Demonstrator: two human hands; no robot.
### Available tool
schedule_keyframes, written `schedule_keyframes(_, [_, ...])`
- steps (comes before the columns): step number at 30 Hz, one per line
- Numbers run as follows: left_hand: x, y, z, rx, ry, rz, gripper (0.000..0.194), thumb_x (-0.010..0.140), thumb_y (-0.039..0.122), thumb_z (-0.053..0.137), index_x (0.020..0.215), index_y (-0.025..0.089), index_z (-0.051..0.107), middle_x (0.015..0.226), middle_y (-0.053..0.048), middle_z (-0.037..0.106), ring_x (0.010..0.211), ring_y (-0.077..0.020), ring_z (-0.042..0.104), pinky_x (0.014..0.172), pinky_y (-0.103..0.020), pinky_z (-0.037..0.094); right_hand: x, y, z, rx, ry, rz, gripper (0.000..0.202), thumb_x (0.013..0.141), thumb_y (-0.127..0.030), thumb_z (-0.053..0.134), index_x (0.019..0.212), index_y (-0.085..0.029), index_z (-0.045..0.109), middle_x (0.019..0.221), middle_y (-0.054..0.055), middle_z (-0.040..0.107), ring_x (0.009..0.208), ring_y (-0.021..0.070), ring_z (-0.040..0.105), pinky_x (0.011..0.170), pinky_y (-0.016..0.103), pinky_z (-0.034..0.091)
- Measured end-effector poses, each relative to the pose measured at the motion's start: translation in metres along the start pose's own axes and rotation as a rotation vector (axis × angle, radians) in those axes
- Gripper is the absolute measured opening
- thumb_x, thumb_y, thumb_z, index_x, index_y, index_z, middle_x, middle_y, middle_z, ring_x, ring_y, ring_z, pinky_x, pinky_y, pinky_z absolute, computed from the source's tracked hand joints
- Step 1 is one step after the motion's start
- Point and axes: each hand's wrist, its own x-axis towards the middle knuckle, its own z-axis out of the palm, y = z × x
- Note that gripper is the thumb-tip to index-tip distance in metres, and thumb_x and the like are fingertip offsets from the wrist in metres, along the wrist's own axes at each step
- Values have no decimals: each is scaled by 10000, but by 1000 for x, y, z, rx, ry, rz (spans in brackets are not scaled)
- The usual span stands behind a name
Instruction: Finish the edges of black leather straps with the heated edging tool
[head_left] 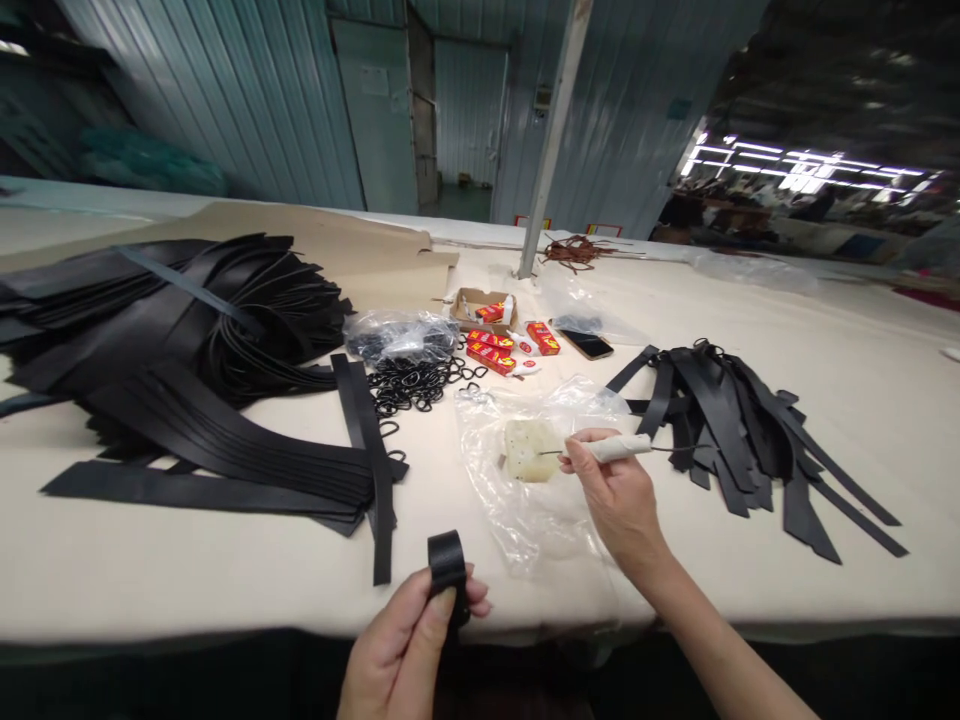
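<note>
Pinched looped black strap [448, 560] in left hand [409, 640], gripped thin-tipped tool [619, 447] crosswise in right hand [621, 505], pointing left over yellowish slab [527, 445]

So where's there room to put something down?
Bare table: in front of the left strips, and to the right of the right strips. Crowded: the middle, with black loops, red boxes, phone and plastic.

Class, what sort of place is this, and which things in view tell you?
Probably a workshop or factory floor: piled black straps and a heap of black loops lie on a long, pale worktable.
</note>
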Motion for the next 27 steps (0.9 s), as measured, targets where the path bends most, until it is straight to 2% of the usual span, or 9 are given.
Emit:
schedule_keyframes(4, [0,1,-8,181,-108,285,188,874,155,499,953,226,654,862,17,728,799,-115,678,779,-145,522,0,-6,-4,54,53,68,338,819,-500,548,829,-162,556,729,33,587,661,198,608,667,347,478])
schedule_keyframes(6, [-2,2,-13,299,-131,438,242,868,90,478,1030,207,614,929,-5,713,866,-112,661,834,-153,498,-4,-14,-7,236,161,176,347,785,-502,598,802,-159,554,713,21,578,640,184,607,638,329,499])
schedule_keyframes(8, [-3,3,-17,424,-155,598,290,854,39,461,1090,160,578,973,-52,695,925,-125,640,870,-173,482,-14,-28,-12,511,214,313,348,749,-489,651,748,-154,557,697,11,557,599,151,582,573,276,501])
schedule_keyframes(10, [-4,2,-19,526,-176,733,322,836,-2,444,1123,101,547,990,-105,680,969,-148,619,887,-209,480,-29,-46,-17,718,165,407,326,753,-459,666,720,-149,571,699,13,548,580,124,553,523,224,484])
schedule_keyframes(12, [-6,1,-20,587,-196,816,334,822,-27,437,1131,61,525,985,-138,671,986,-166,606,881,-239,489,-48,-64,-21,782,76,453,295,788,-434,640,732,-148,594,712,26,558,580,116,546,511,201,478])
schedule_keyframes(17, [-9,1,-20,694,-208,920,303,825,-23,445,1111,33,527,977,-160,660,1027,-185,578,901,-270,482,-81,-87,-19,816,-97,521,283,850,-429,553,764,-163,595,668,43,579,553,122,555,534,204,496])
schedule_keyframes(21, [-12,2,-19,682,-237,937,319,837,-11,429,1143,32,507,991,-155,647,1042,-178,563,916,-268,472,-87,-87,-16,845,-134,514,256,859,-411,546,775,-172,581,692,29,572,568,113,557,540,185,497])
schedule_keyframes(27, [-15,4,-16,664,-294,885,373,827,-27,420,1188,44,480,1013,-154,648,1037,-207,574,902,-315,492,-93,-83,-12,839,-148,510,234,875,-393,530,784,-179,561,726,16,560,590,112,557,554,192,501])
